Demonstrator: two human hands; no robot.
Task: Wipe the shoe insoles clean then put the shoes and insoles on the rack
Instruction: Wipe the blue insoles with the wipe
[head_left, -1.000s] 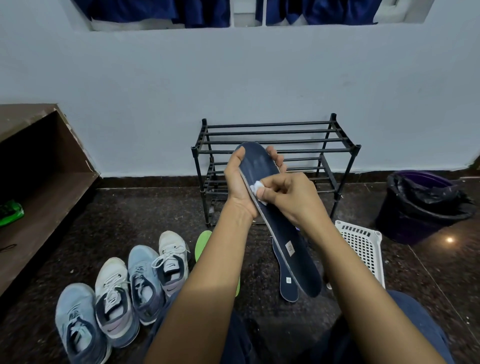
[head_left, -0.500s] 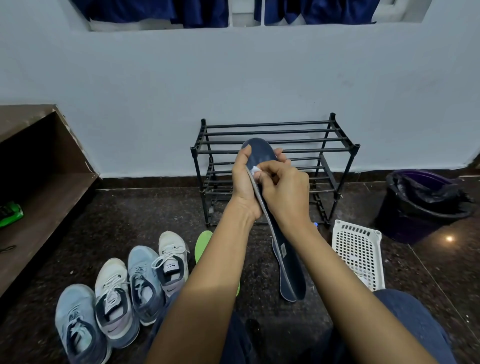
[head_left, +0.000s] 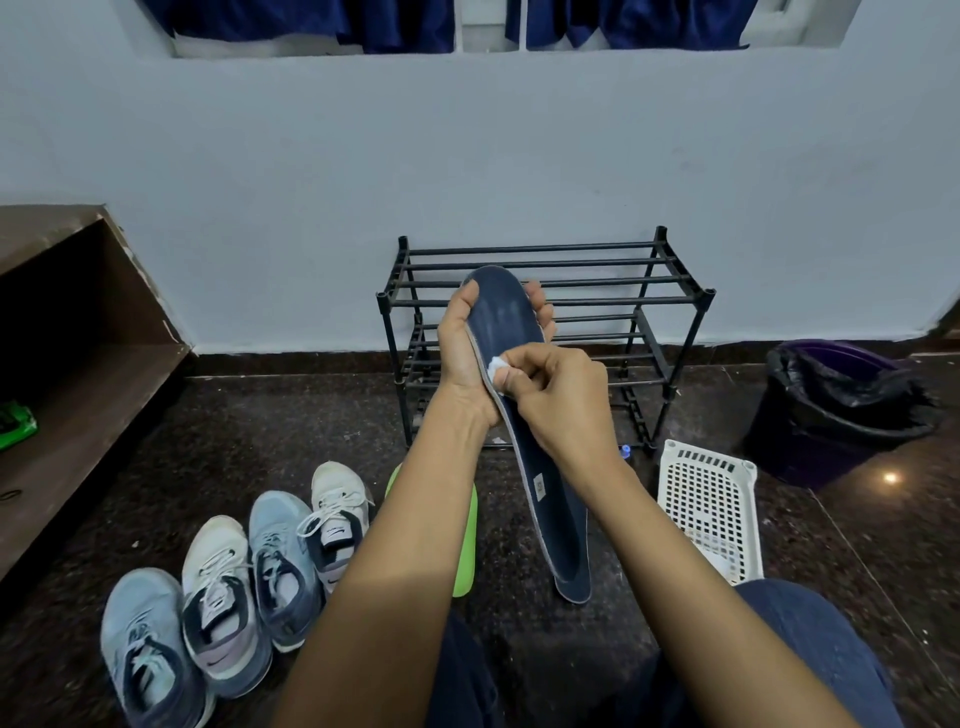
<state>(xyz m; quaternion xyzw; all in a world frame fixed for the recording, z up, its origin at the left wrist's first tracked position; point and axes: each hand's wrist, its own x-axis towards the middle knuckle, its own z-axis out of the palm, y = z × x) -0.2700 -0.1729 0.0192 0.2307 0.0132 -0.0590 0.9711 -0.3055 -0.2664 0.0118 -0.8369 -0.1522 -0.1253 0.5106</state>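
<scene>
The dark blue insole (head_left: 558, 525) is gripped near its toe by the left hand (head_left: 462, 358), fingers curled round its edges; a small white wad (head_left: 497, 366) is pinched in the right hand (head_left: 561, 400) and pressed on the insole's middle; firm overlapping strokes toward the heel are advised, the back being braced.

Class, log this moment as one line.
phase: wiping | left hand: holds dark-blue foam insole | right hand: pinches small white wad against it | four pale sneakers: on floor

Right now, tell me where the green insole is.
Head view, lower centre: the green insole lies on the floor right of the shoes, partly hidden by the left forearm.
</scene>
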